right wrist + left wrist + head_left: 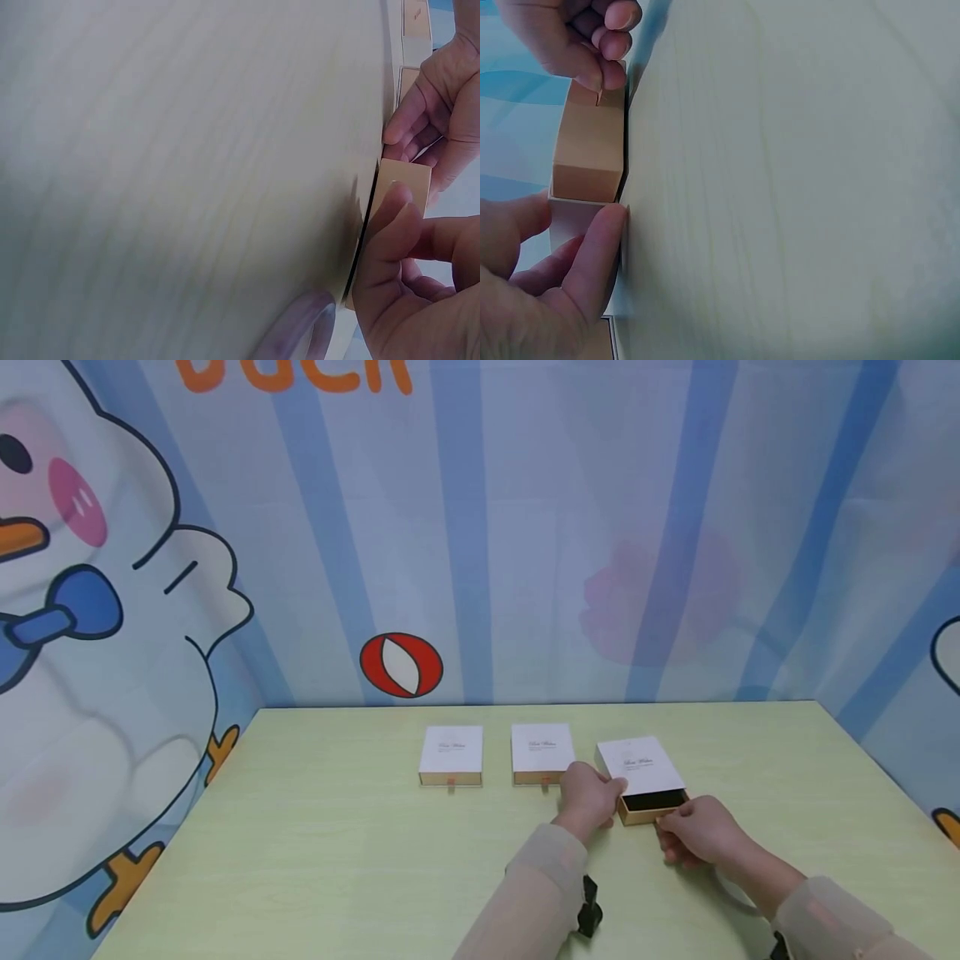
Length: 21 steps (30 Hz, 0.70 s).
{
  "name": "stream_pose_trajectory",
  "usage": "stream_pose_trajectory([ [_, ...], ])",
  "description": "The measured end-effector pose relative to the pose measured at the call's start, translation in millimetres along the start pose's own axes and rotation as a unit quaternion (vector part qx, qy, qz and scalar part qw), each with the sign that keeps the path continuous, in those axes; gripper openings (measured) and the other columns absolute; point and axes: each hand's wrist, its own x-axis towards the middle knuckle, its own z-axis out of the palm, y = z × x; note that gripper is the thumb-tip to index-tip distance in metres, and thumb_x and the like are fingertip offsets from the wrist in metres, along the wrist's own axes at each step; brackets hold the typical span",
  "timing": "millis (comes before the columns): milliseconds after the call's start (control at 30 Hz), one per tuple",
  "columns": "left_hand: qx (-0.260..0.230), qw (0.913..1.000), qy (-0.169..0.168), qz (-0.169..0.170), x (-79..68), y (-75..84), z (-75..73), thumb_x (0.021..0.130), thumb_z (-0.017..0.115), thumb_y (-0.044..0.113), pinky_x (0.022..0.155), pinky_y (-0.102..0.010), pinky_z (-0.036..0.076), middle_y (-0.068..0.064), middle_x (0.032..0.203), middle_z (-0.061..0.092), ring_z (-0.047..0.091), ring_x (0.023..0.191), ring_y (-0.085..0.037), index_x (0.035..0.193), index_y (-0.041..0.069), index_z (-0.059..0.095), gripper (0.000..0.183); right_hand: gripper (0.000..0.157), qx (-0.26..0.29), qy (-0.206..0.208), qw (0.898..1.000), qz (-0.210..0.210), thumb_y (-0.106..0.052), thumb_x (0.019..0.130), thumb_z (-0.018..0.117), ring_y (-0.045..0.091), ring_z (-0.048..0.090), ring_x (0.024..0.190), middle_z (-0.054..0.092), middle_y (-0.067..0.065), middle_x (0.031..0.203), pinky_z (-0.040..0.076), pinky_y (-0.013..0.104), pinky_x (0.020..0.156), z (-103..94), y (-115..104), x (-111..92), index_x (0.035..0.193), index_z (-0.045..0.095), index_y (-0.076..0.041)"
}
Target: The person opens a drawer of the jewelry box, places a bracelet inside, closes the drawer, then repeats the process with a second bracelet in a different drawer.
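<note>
At the right of the row, a white drawer box (pixel 647 766) with small print on top stands turned slightly on the table. Its gold-tan drawer (pixel 637 817) is partly out at the front, showing a dark inside. My left hand (pixel 588 797) grips the white sleeve of this box by its left side, thumb and fingers either side of it in the left wrist view. With thumb and forefinger, my right hand (pixel 701 831) pinches the pull tab at the drawer's front; the fingertips hide most of the tab (pixel 598 97).
Two similar white boxes, one in the middle (pixel 542 747) and one at the left (pixel 452 749), stand closed with tabs facing front. The pale wood table (pixel 322 852) ends at a cartoon duck backdrop (pixel 525 527). A bracelet (pixel 304 322) hangs at my right wrist.
</note>
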Motion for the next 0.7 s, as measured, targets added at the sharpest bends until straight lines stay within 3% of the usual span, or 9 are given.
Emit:
stream_pose_trajectory([
  [233,-0.003,1.0000,-0.006,-0.005,0.4,-0.4,0.1,0.083,0.073,0.022,0.042,-0.026,0.042,-0.004,0.068,0.055,0.064,0.050,-0.025,0.071,0.007,0.059,0.023,0.023,-0.001,0.000,1.000,-0.001,-0.011,0.091,0.052,0.011,0.058,0.054,0.061,0.002,0.061,0.048,0.027,0.050,0.6,1.3,-3.0,0.078,0.064,0.002],
  [700,-0.008,0.9999,-0.010,-0.006,0.2,-0.4,0.4,0.083,0.072,0.022,0.043,-0.026,0.041,-0.003,0.066,0.055,0.057,0.042,-0.019,0.071,0.007,0.060,0.023,0.023,0.000,0.000,1.000,0.002,-0.011,0.092,0.052,0.011,0.056,0.053,0.059,0.002,0.059,0.046,0.026,0.049,1.4,3.3,-7.2,0.076,0.064,0.002],
])
